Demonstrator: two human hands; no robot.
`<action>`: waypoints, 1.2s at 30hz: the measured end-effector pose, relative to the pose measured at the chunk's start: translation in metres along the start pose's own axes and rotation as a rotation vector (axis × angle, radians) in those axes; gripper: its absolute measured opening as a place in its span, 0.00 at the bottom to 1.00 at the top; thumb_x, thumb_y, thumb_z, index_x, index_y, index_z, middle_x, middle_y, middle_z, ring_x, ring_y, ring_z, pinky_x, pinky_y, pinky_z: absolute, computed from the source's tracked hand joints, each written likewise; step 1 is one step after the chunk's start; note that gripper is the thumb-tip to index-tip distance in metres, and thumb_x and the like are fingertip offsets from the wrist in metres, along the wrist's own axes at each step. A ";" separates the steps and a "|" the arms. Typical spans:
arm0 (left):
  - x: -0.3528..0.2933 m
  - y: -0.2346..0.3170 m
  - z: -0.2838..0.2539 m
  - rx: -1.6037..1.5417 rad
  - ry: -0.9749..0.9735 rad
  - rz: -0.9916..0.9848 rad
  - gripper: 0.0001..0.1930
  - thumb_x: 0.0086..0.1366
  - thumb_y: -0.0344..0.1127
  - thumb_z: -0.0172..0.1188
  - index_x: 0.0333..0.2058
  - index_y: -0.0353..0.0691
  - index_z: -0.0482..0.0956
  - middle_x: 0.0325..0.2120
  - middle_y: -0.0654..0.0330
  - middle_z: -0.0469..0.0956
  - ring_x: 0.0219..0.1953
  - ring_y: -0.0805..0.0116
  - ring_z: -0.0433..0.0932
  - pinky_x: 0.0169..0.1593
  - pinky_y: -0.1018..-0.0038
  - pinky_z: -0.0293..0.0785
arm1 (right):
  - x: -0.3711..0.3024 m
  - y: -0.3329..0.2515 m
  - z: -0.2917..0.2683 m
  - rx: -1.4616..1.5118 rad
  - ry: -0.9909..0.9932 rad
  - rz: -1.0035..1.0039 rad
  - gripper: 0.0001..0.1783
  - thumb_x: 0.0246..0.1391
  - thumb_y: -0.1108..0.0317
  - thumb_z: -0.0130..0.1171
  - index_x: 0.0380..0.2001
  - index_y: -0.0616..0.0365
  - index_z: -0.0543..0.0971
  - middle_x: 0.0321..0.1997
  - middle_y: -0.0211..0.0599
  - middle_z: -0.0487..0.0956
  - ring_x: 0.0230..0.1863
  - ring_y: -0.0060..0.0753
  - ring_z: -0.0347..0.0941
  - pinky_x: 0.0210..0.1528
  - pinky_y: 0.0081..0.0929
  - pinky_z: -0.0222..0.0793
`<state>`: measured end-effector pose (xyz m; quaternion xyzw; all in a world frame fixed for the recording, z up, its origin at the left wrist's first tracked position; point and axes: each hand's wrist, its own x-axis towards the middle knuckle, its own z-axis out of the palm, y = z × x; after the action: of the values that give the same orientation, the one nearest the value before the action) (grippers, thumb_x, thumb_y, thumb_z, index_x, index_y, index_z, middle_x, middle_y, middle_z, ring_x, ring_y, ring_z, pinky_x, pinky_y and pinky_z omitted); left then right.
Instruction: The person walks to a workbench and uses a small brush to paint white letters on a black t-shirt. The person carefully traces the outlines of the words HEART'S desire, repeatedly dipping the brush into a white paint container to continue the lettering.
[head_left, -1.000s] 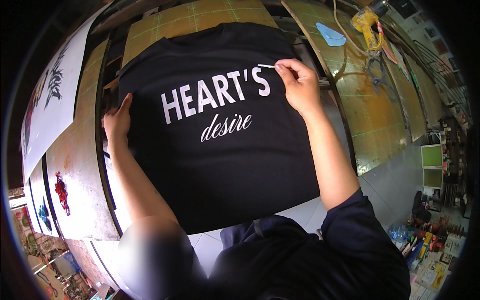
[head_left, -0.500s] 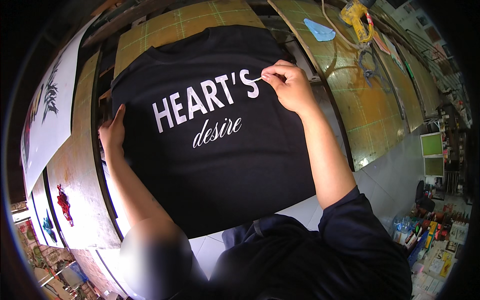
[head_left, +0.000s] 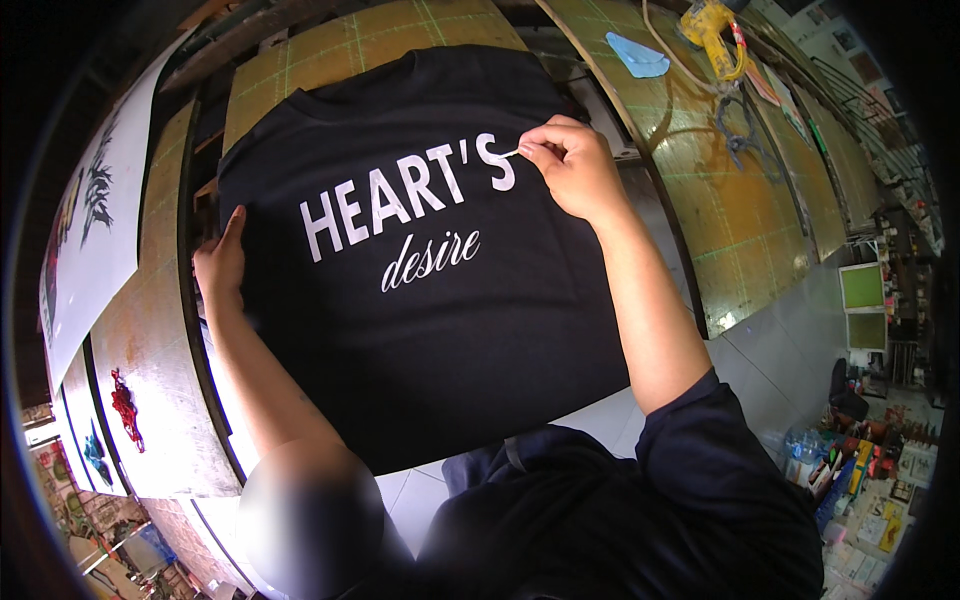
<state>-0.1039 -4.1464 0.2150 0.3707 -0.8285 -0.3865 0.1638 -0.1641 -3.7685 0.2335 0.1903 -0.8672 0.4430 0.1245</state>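
Note:
A black T-shirt lies spread over a board, its neckline at the far side. White lettering runs across its chest in two lines, block capitals above and script below. My right hand is closed in a pinch on a thin pale stick. The stick's tip meets the last capital letter at the right end of the upper line. At the shirt's left side, my left hand has its thumb on top of the cloth and its fingers curled at the edge, partly hidden.
On the right-hand board are a blue cloth scrap, a yellow tool and a coiled cord. A white printed sheet lies at left. Red smears mark the left board. Shelved supplies stand lower right.
My right hand has shifted very slightly up and left, with the stick still at the last capital letter. The shirt and my left hand appear slightly farther left in the picture.

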 end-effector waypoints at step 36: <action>0.005 -0.001 0.001 0.064 -0.014 -0.058 0.36 0.42 0.62 0.64 0.32 0.26 0.78 0.45 0.45 0.72 0.51 0.55 0.69 0.57 0.68 0.58 | -0.001 0.000 -0.004 0.059 -0.012 0.051 0.02 0.44 0.76 0.60 0.25 0.61 0.79 0.22 0.30 0.74 0.22 0.21 0.66 0.26 0.19 0.62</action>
<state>-0.1072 -4.1503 0.2135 0.3968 -0.8306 -0.3669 0.1345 -0.1631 -3.7654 0.2355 0.1743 -0.8590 0.4705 0.1021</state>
